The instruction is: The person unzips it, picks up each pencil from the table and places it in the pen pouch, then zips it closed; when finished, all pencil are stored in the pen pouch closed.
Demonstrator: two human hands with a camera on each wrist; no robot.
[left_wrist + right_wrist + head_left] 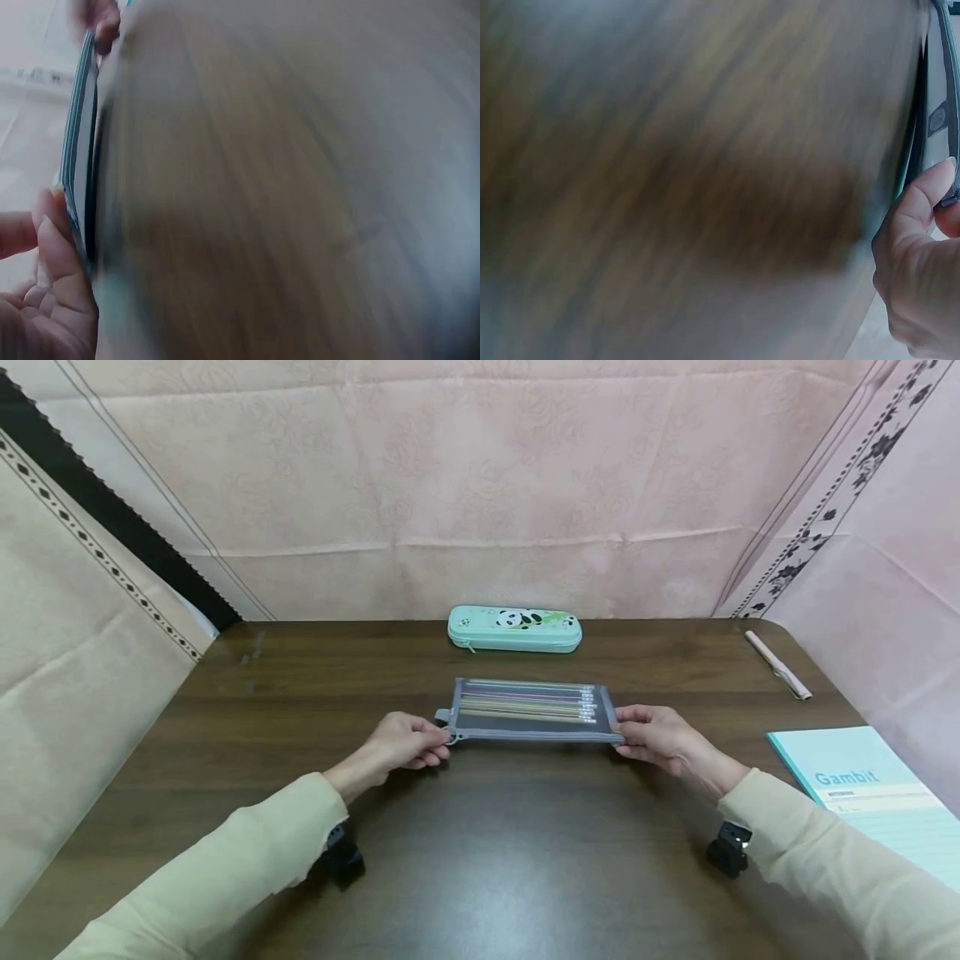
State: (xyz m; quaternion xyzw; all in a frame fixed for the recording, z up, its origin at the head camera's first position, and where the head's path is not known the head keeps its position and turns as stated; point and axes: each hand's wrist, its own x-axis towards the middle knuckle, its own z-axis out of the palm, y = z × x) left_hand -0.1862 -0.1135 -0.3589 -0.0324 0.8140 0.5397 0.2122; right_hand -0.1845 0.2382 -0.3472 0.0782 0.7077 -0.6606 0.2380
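Observation:
A flat grey zip pouch (532, 710) with a dark window is held between the two hands, and several slender coloured sticks with white-marked ends show through it. My left hand (408, 742) pinches the pouch's near left corner, beside a ring-like zip pull. At the opposite end, my right hand (667, 739) grips the near right corner between thumb and fingers. In the left wrist view the pouch (79, 135) appears edge-on above the left hand (56, 289). The right wrist view shows the right hand (922, 262) on the zipped edge; the table there is blurred.
A mint panda pencil case (515, 629) lies at the table's back edge, behind the pouch. To the right are a white pen (777, 665) and a light-blue notebook (862, 777) marked Gambit, partly under the right sleeve. Pale cloth (480, 485) hangs around the brown table (480, 860).

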